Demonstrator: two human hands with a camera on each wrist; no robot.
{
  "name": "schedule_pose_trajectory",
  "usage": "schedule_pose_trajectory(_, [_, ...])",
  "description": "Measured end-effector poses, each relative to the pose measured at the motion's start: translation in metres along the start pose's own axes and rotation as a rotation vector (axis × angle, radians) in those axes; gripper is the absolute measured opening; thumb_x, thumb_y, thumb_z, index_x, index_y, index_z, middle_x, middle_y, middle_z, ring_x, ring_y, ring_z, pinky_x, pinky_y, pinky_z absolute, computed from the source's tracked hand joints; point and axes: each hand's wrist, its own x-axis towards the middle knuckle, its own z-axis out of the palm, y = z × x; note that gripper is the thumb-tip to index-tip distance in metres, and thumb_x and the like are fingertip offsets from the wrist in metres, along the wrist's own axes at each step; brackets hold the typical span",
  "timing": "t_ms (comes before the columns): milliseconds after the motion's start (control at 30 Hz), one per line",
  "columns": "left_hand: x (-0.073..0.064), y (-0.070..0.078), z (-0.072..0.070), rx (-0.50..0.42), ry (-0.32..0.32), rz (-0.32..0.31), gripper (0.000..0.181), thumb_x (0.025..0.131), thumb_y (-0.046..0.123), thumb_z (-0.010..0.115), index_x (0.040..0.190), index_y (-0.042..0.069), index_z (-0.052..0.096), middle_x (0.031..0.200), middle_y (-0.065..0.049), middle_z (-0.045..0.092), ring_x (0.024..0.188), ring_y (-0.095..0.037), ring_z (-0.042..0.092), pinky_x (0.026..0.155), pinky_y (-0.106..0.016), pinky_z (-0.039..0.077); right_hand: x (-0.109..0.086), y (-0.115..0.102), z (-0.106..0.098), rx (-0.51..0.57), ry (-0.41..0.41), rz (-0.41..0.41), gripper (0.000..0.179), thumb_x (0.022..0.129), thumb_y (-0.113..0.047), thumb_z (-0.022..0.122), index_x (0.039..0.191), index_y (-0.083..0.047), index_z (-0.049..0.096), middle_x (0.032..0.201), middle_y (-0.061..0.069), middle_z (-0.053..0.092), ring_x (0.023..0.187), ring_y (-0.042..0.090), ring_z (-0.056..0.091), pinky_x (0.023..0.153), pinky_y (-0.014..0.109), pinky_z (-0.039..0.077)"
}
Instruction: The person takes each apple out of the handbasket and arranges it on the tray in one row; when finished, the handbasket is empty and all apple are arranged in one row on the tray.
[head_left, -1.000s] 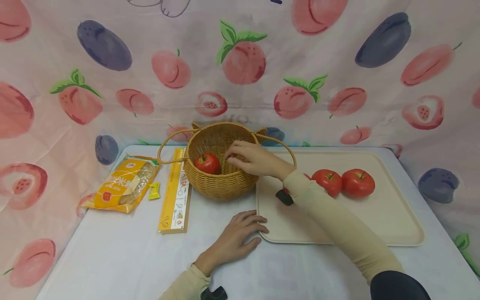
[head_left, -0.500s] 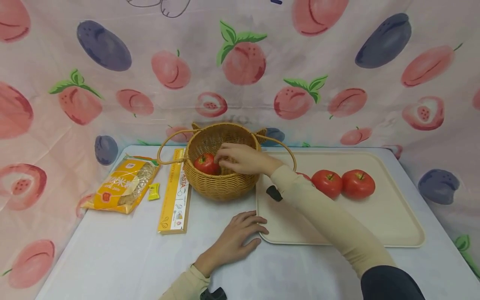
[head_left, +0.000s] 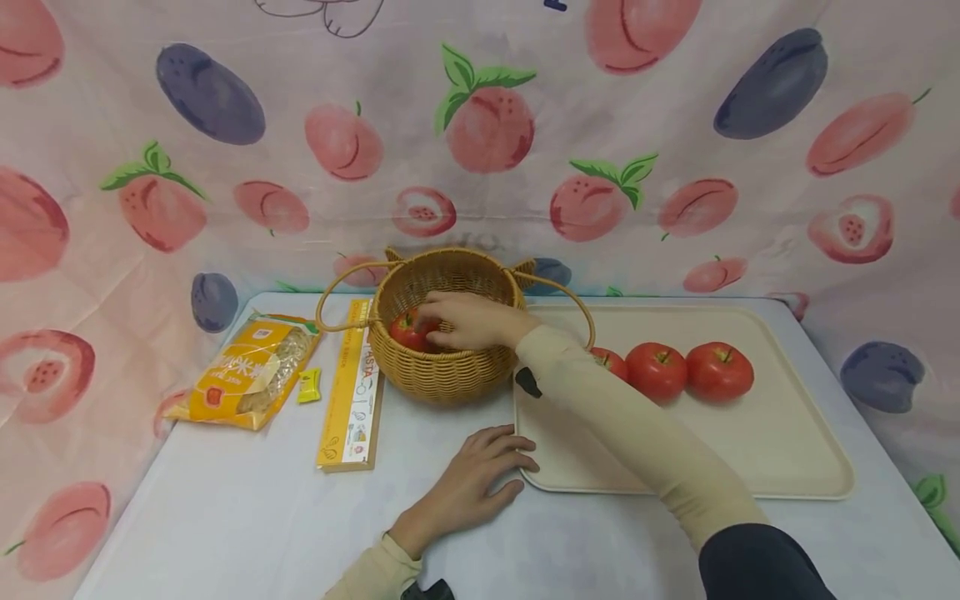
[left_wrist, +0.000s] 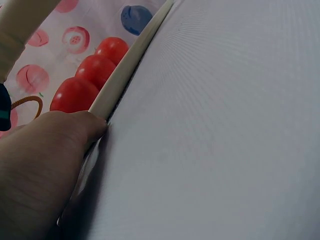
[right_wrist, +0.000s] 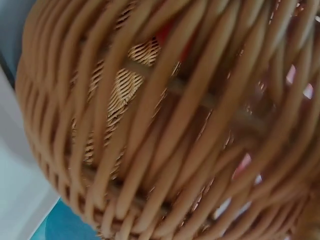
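Note:
A brown wicker basket (head_left: 442, 375) with two looped handles stands at the back middle; the right wrist view is filled by its woven wall (right_wrist: 165, 130). Inside it, at the left, lies a red apple (head_left: 408, 333). My right hand (head_left: 476, 319) reaches into the basket, its curled fingers and thumb round the apple's right side, which they partly cover. At the near left corner of a cream tray (head_left: 600, 450), my left hand (head_left: 468, 479) rests with fingers spread over the rim. Three more apples (head_left: 656, 371) sit in a row on the tray, the leftmost partly behind the right sleeve.
Left of the basket lie a yellow pasta box (head_left: 348, 417), a small yellow packet (head_left: 309, 385) and an orange-and-clear food bag (head_left: 251, 371). A fruit-patterned cloth (head_left: 480, 200) hangs behind the white table (head_left: 247, 517). The right forearm crosses over the tray.
My right hand has moved left and slightly down inside the basket, from beside the apple onto it. The left hand has stayed at the tray's corner.

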Motion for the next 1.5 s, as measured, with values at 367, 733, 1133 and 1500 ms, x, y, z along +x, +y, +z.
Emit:
schedule_pose_trajectory(367, [-0.001,-0.001,-0.001,-0.005,0.004,0.001,0.023,0.092,0.025,0.058,0.115,0.029,0.061,0.134,0.010,0.052,0.137,-0.021,0.036,0.112,-0.044,0.031,0.012,-0.002,0.004,-0.059,-0.067,0.035,0.035,0.095,-0.027,0.055,0.129,-0.022,0.051,0.131,0.005,0.041,0.105,0.017,0.055,0.093,0.032,0.049])
schedule_pose_trajectory(733, [-0.001,-0.002,0.000,0.002,-0.001,0.006,0.022,0.093,0.026,0.057,0.114,0.030,0.061,0.133,0.011,0.052,0.137,-0.019,0.036,0.113,-0.042,0.031,0.017,0.002,0.008,-0.065,-0.151,0.044,0.045,0.095,-0.026,0.055,0.138,-0.024,0.043,0.146,0.010,0.030,0.123,0.025,0.050,0.102,0.039,0.045])
schedule_pose_trajectory(1133, [0.000,-0.002,0.000,0.013,0.004,0.018,0.022,0.093,0.025,0.056,0.115,0.029,0.061,0.134,0.010,0.051,0.136,-0.020,0.036,0.113,-0.042,0.030,0.030,0.006,0.013,-0.063,-0.257,0.037,0.062,0.096,-0.025,0.053,0.150,-0.029,0.022,0.157,0.011,0.012,0.139,0.029,0.032,0.112,0.044,0.035])
schedule_pose_trajectory(1500, [0.000,0.000,0.000,0.003,0.006,0.005,0.021,0.093,0.025,0.057,0.113,0.029,0.061,0.134,0.010,0.052,0.136,-0.020,0.037,0.113,-0.043,0.031,0.027,0.006,0.010,0.065,-0.300,0.102,0.058,0.096,-0.024,0.050,0.148,-0.029,0.022,0.154,0.012,0.013,0.135,0.027,0.035,0.108,0.043,0.039])
